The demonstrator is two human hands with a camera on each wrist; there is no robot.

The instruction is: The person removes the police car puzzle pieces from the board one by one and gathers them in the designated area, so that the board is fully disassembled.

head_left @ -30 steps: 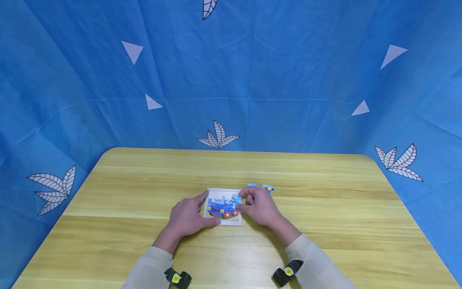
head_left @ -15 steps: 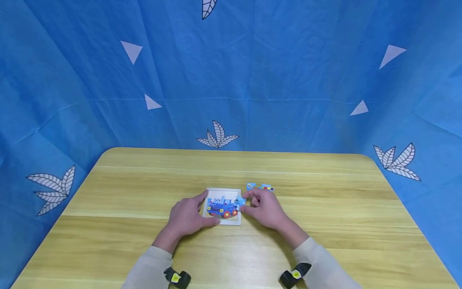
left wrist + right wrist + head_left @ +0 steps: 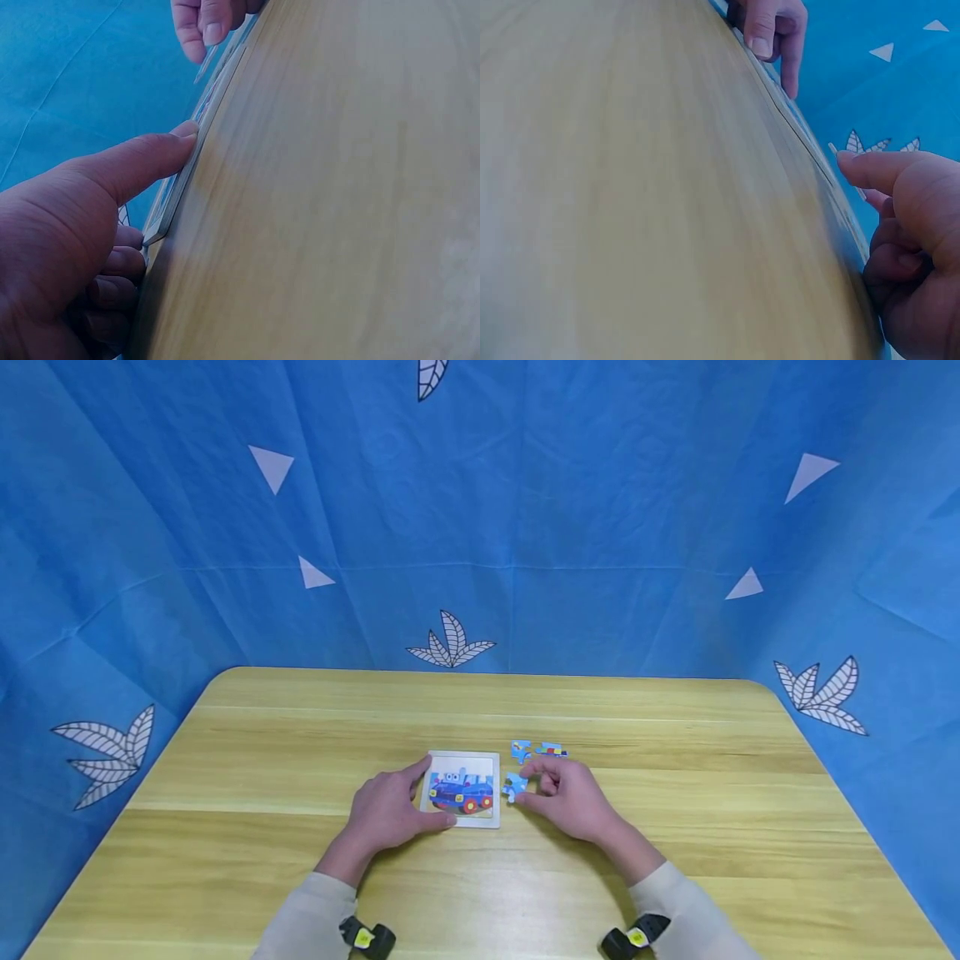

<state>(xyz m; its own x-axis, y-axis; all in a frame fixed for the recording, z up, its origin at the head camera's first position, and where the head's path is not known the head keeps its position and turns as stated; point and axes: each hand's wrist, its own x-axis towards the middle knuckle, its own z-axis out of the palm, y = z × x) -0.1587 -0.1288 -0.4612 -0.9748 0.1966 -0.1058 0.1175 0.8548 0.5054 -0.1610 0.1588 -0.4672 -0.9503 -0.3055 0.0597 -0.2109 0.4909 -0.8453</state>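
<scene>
One blue puzzle piece (image 3: 514, 785) is outside the pale puzzle frame (image 3: 496, 789), just beside its right edge, pinched between the thumb and index finger of your right hand (image 3: 566, 797). In both wrist views it looks tilted and lifted off the wooden table (image 3: 300, 760). Your left hand (image 3: 386, 810) grips the frame at its left side, thumb on the near rim and index finger at the far-left corner, spread wide apart.

The work looks more than half done. Inside the shallow frame, which lies flat, joined pieces make up most of a blue car picture (image 3: 461, 793) with eyes and red wheels. Its upper strip is a bare pale base, so that part seems left to fill. Beyond your right hand, at least two loose pieces (image 3: 521, 751) lie on the table; your fingers may hide more.
</scene>
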